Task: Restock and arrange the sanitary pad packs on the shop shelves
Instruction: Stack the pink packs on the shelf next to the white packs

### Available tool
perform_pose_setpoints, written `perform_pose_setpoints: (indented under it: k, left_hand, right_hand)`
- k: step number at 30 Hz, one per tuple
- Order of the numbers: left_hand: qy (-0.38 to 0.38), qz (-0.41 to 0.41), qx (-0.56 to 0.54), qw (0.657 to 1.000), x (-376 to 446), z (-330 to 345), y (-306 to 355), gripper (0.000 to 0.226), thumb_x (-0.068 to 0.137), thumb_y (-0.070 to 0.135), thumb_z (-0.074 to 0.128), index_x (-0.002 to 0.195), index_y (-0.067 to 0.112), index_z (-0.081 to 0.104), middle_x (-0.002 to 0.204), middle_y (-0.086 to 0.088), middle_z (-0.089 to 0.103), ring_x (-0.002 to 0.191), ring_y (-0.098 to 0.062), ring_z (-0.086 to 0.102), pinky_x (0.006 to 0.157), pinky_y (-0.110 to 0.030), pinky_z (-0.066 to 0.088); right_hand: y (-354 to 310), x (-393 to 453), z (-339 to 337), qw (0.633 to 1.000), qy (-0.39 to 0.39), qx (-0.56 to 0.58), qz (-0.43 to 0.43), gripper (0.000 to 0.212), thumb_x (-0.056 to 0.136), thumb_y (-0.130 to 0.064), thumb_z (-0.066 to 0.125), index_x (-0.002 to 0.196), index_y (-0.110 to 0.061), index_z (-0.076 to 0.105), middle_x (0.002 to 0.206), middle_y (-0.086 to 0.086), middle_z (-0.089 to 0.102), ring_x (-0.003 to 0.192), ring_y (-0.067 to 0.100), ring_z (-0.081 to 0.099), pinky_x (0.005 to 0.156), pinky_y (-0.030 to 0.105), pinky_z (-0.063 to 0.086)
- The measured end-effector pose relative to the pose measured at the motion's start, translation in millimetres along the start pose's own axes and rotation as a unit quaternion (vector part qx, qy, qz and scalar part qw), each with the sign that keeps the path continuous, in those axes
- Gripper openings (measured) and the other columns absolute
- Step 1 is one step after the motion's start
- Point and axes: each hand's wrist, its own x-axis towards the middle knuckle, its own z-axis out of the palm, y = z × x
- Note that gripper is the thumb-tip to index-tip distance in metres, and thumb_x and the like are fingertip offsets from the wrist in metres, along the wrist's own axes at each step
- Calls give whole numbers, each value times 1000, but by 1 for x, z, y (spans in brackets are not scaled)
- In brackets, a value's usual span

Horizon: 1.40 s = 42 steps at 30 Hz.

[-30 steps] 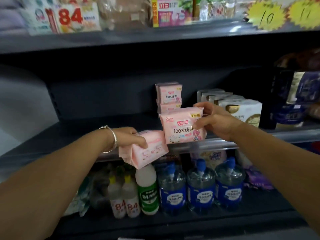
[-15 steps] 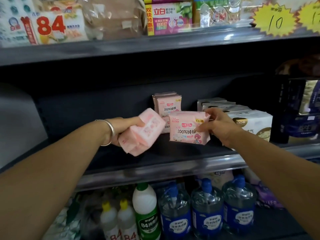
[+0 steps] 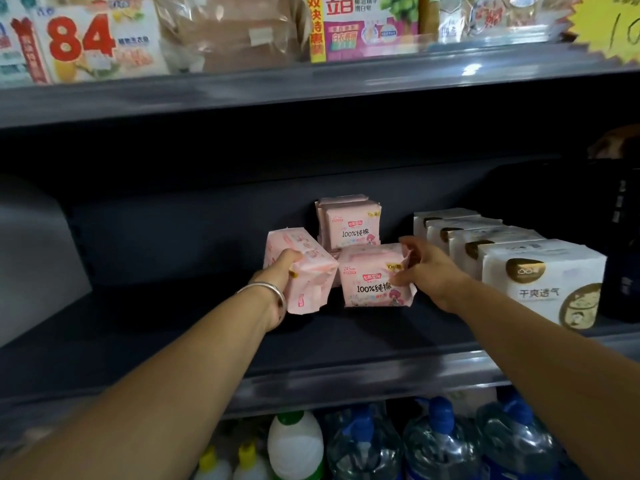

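Both arms reach onto the dark middle shelf. My left hand, with a silver bangle on the wrist, grips a pink pad pack turned side-on, held just over the shelf. My right hand holds the right edge of a second pink pad pack, which stands upright with its printed front facing me. The two packs sit side by side and touch. Behind them a short stack of the same pink packs stands against the back wall.
A row of white boxed packs fills the shelf to the right of my right hand. The shelf above carries detergent bags and a yellow price tag. Below stand a white bleach bottle and blue water jugs.
Both hands have pushed further into the shelf. The right pack now stands on the shelf before the stack, and the left pack has come up beside it.
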Motion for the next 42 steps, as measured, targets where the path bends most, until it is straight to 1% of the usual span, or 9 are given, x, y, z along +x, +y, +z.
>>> perform_pose_setpoints:
  k: [3,11,17,22,26,31,36,39,42]
  left_hand:
    - [5,-14,-13,1000,12,1,-3,35,81,35,64,107,13,57,76,-2,61,61,-14,57,28,-14,38]
    - [23,-26,-25,999,40,-4,-8,76,66,42,75,131,18,44,112,-9,63,79,-21,65,45,-27,50]
    - [-5,-26,-33,999,30,-5,-7,70,65,37,77,124,13,47,102,-12,65,78,-23,66,60,-37,55]
    - [-24,-19,-25,999,12,-2,-7,47,71,30,75,108,10,57,92,-11,65,75,-23,65,72,-42,56]
    - [-47,-21,-37,998,-7,8,-7,36,71,30,75,97,12,58,92,-10,66,77,-24,65,75,-43,56]
    - [-86,-22,-37,995,-30,25,-12,34,74,31,73,99,12,60,92,-11,68,82,-26,67,74,-42,56]
    - [-123,-45,-4,991,-49,33,-19,26,87,37,62,84,11,60,65,-8,70,77,-25,66,91,-47,51]
    - [-114,-46,47,991,-47,30,-21,40,86,49,59,95,11,57,92,-9,60,82,-26,60,91,-47,51]
    - [-121,-46,119,984,-38,32,-25,68,84,63,50,123,8,52,115,-11,52,115,-29,52,92,-41,49]
  right_hand:
    - [7,21,9,1000,-18,-16,-2,76,76,18,62,140,-14,37,109,3,51,109,25,54,86,38,52]
    - [34,42,20,993,-33,-109,3,75,82,8,60,144,-22,32,128,6,53,114,22,54,94,40,51]
    - [27,32,20,989,-22,-144,6,77,84,6,60,147,-22,26,134,7,49,120,24,51,97,39,48]
    - [11,7,19,974,84,-195,-85,60,88,-1,59,143,-11,36,138,11,48,125,26,48,97,34,46]
    - [-6,-22,20,986,8,-133,-98,50,85,1,61,132,-16,51,124,7,55,105,14,54,74,19,49]
    - [-18,-53,20,984,-148,-45,-89,54,79,-5,71,125,-25,50,118,-8,58,107,3,54,77,12,44]
    - [-5,-63,19,992,-91,-56,-64,74,68,-14,82,130,-19,41,120,-2,58,108,11,57,70,18,51]
    - [-4,-66,10,996,-50,-51,-50,62,70,-10,80,120,-21,44,112,-1,62,100,12,61,74,25,54]
    - [-3,-64,-5,998,-36,-34,-44,53,73,-5,77,115,-21,47,108,1,64,99,15,63,76,30,56]
